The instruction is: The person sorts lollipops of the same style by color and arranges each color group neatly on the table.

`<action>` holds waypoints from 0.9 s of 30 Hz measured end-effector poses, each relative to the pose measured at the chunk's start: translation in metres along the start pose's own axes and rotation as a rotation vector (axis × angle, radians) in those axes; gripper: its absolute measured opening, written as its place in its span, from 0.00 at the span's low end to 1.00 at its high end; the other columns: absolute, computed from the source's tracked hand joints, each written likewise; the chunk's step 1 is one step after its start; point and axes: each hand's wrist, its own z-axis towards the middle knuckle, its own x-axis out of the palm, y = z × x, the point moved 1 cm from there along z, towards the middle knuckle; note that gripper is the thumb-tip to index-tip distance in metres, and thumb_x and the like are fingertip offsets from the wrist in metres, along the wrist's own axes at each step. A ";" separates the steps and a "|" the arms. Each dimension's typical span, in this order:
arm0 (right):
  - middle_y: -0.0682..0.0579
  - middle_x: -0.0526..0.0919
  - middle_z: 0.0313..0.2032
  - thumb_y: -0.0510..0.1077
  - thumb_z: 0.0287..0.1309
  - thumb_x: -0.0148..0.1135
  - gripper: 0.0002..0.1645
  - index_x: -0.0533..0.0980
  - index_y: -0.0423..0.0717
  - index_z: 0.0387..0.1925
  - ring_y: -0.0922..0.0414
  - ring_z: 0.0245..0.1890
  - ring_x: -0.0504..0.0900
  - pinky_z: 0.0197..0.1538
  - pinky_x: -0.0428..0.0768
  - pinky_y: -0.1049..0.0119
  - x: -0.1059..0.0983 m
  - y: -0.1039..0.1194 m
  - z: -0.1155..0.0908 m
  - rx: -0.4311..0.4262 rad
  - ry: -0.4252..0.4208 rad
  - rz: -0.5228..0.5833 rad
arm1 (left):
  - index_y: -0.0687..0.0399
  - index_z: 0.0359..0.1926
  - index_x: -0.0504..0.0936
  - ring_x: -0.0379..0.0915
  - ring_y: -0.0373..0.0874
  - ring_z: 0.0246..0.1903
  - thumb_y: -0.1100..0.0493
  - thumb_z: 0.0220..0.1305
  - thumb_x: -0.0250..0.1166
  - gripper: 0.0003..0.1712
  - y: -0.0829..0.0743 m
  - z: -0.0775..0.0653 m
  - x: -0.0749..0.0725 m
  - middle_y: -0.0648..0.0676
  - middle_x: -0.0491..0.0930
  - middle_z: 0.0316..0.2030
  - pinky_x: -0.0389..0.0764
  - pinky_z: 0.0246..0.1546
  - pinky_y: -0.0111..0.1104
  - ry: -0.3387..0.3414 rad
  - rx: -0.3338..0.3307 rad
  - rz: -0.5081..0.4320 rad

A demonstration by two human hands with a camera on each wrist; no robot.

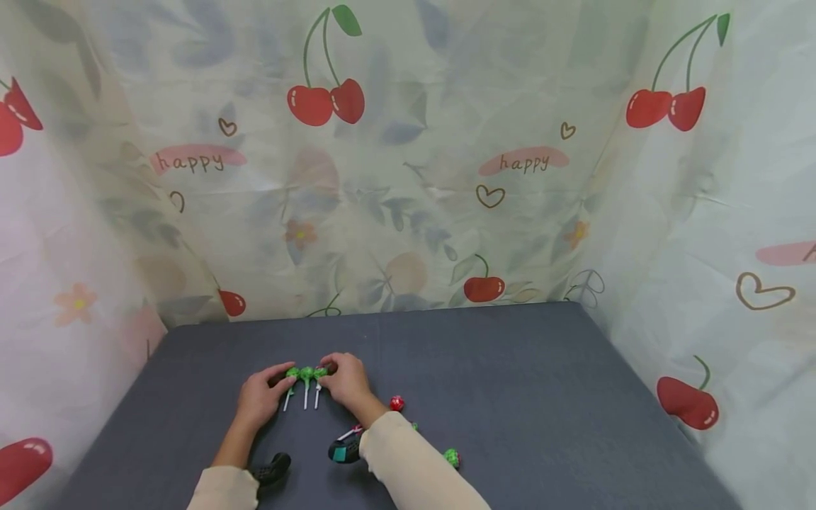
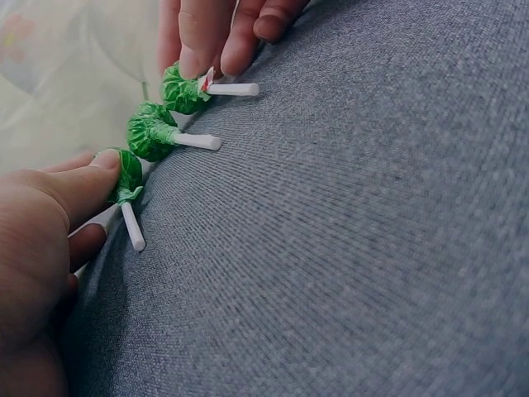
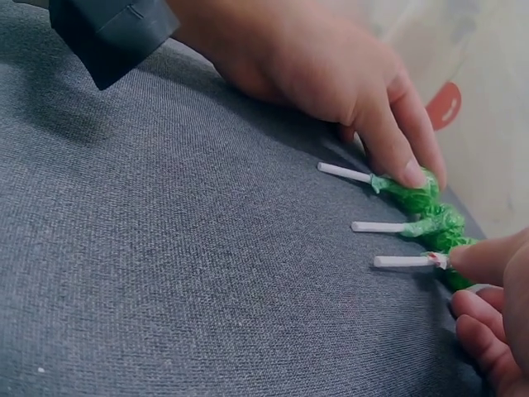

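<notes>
Three green-wrapped lollipops lie side by side on the dark grey cloth, their white sticks pointing back toward the person. My left hand (image 1: 258, 397) pinches the head of the left lollipop (image 2: 129, 172) between thumb and fingers. At the other end, my right hand (image 1: 349, 382) has thumb and fingertips around the head of the right lollipop (image 2: 183, 89), whose wrapper shows a bit of red and white near the stick. Between the two hands sits the middle lollipop (image 2: 150, 132), its head close against its neighbours. The left lollipop's stick slants away from the other two.
A red lollipop (image 1: 397, 403) and a green one (image 1: 452, 458) lie right of the right forearm. Another lollipop's white stick (image 1: 347, 433) shows beside that wrist, partly hidden. Black wrist cameras hang below both wrists. A cherry-print curtain (image 1: 408, 212) encloses the table (image 1: 529, 382) behind and at the sides.
</notes>
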 end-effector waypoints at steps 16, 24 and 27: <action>0.51 0.81 0.37 0.43 0.51 0.74 0.20 0.81 0.46 0.48 0.58 0.35 0.78 0.35 0.76 0.67 -0.034 0.001 0.001 -0.031 0.164 0.046 | 0.56 0.60 0.79 0.69 0.62 0.57 0.55 0.67 0.64 0.22 -0.001 0.000 -0.001 0.66 0.76 0.57 0.66 0.57 0.56 0.011 -0.002 0.000; 0.45 0.83 0.41 0.44 0.54 0.72 0.20 0.81 0.45 0.49 0.61 0.34 0.78 0.37 0.76 0.68 -0.069 0.000 -0.008 -0.148 0.235 0.031 | 0.56 0.59 0.80 0.69 0.62 0.57 0.56 0.67 0.64 0.21 0.001 0.000 0.001 0.65 0.77 0.56 0.66 0.56 0.56 -0.002 0.009 0.006; 0.48 0.83 0.41 0.45 0.55 0.71 0.18 0.81 0.48 0.49 0.60 0.36 0.79 0.38 0.77 0.68 -0.086 0.001 -0.017 -0.169 0.256 0.049 | 0.55 0.60 0.79 0.69 0.62 0.57 0.55 0.67 0.64 0.21 0.001 0.000 0.001 0.65 0.77 0.56 0.66 0.56 0.56 0.002 0.007 0.006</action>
